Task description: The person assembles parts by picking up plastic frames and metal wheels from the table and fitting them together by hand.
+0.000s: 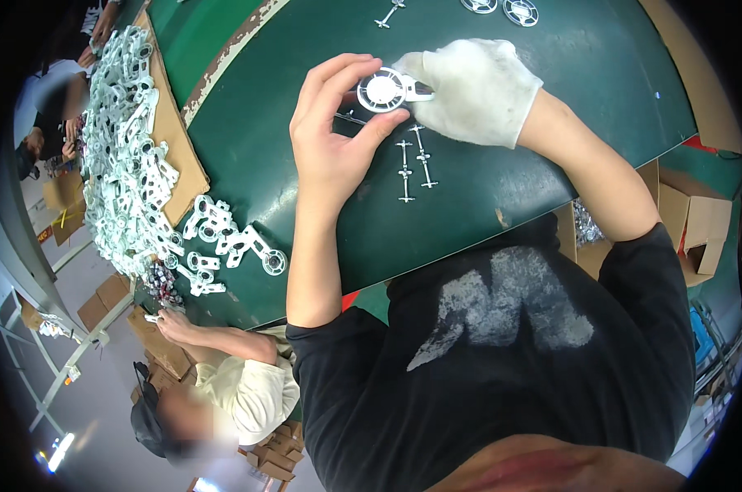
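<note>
Over the green table, both my hands grip a small white part (384, 88) with a round spoked ring and a short arm. My bare left hand (330, 135) holds the ring between its fingers and thumb. My right hand (479, 92), in a whitish glove, is closed around the arm's end, and its fingertips are partly hidden. Just below the hands, two thin silvery connector strips (404, 170) lie side by side on the table. Another thin strip shows partly behind my left hand.
A big heap of similar white parts (129, 156) lies on cardboard (174, 123) at the left, with several loose ones nearer. Round spoked discs (520, 11) lie at the far edge. A co-worker (248, 385) sits at lower left. Open cardboard boxes (695, 217) stand at right.
</note>
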`<action>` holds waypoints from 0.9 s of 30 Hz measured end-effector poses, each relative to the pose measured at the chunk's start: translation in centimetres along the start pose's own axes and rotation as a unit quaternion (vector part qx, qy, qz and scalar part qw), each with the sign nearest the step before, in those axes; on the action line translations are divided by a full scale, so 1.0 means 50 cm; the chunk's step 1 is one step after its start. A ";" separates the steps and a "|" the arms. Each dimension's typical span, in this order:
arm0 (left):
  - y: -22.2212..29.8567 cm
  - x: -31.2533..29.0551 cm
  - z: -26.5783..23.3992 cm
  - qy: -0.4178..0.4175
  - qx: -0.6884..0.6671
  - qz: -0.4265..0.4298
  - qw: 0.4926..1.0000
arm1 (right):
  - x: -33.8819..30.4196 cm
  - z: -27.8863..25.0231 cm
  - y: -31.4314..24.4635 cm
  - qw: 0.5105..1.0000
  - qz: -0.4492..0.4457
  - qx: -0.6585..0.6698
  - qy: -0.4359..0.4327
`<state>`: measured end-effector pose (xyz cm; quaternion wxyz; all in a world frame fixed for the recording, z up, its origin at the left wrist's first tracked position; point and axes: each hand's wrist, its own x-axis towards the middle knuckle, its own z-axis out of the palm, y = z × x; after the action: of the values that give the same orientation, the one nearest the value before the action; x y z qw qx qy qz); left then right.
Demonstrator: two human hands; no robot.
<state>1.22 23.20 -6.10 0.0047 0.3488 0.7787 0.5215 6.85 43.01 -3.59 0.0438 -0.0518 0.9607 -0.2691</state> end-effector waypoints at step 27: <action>-0.002 -0.016 0.030 -0.037 -0.325 -0.090 0.941 | -0.008 0.018 0.000 0.994 -0.034 0.103 0.005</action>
<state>2.34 23.98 -7.16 0.1935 0.2756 0.5947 0.7301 7.37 42.58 -4.32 0.0350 -0.0780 0.9257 -0.3684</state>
